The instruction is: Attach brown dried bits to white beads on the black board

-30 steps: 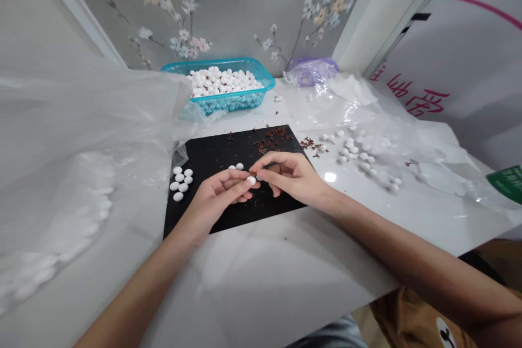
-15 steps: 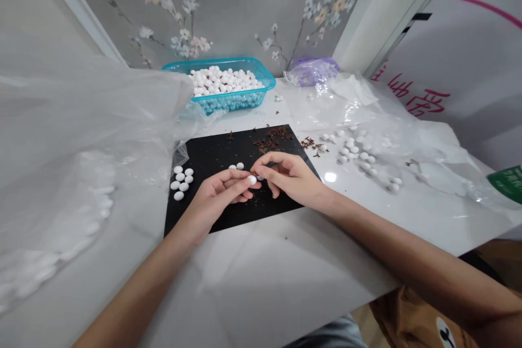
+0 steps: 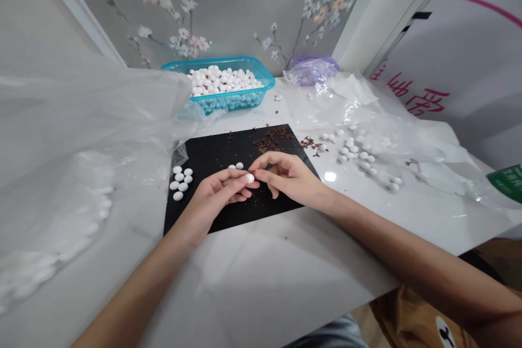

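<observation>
Between the thumb and fingers of my left hand (image 3: 222, 190) is a small white ball (image 3: 250, 178). My right hand (image 3: 283, 176) meets it from the right, thumb and forefinger pinched on a small brown piece (image 3: 252, 172) at the ball's upper edge. Whether the piece is pushed into the ball I cannot tell. Both hands are over a black mat (image 3: 207, 155). Loose white balls (image 3: 179, 178) lie at the mat's left side, and a pair of others (image 3: 236, 166) sits just behind my fingers. Small brown pieces (image 3: 273, 139) are heaped at the mat's far right.
A blue basket (image 3: 267, 82) full of white balls stands at the back. On the left, a large clear bag (image 3: 93, 114) holds many more. Clear plastic (image 3: 326, 106), more balls (image 3: 353, 149) and a purple bag (image 3: 312, 69) lie to the right.
The ball has shifted very slightly left along with my fingertips, and the right fingertips have closed in on it. Nothing else has moved noticeably.
</observation>
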The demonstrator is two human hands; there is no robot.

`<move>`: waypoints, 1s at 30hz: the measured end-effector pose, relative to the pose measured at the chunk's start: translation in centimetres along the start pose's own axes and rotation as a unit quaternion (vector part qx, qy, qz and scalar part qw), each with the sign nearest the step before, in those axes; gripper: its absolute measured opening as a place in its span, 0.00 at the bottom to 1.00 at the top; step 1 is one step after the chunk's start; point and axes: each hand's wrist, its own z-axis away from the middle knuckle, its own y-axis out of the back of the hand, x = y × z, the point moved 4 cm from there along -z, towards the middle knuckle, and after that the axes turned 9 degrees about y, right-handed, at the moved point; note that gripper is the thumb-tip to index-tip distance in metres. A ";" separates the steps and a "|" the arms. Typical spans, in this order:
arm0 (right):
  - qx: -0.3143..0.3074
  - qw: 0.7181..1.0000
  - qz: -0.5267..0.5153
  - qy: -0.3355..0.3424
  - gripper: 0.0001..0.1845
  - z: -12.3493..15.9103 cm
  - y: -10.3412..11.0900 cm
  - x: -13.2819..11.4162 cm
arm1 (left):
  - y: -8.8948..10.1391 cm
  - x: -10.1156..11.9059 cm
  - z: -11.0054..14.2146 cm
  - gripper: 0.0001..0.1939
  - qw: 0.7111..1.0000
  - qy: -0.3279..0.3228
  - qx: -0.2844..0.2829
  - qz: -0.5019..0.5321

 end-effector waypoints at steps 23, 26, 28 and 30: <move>-0.029 0.999 -0.004 -0.042 0.17 0.0 0.4 -0.8 | 0.4 0.1 0.1 0.13 0.998 -0.019 0.057 0.027; -0.042 0.998 -0.012 -0.055 0.18 0.1 0.2 -0.8 | 0.5 0.1 0.3 0.13 0.998 -0.026 0.062 0.020; -0.046 0.997 -0.011 -0.059 0.19 0.1 0.1 -0.8 | 0.6 0.1 0.2 0.12 0.997 -0.030 0.064 0.013; -0.047 0.997 -0.010 -0.060 0.20 0.2 0.1 -0.7 | 0.7 0.0 0.2 0.11 0.997 -0.035 0.067 0.006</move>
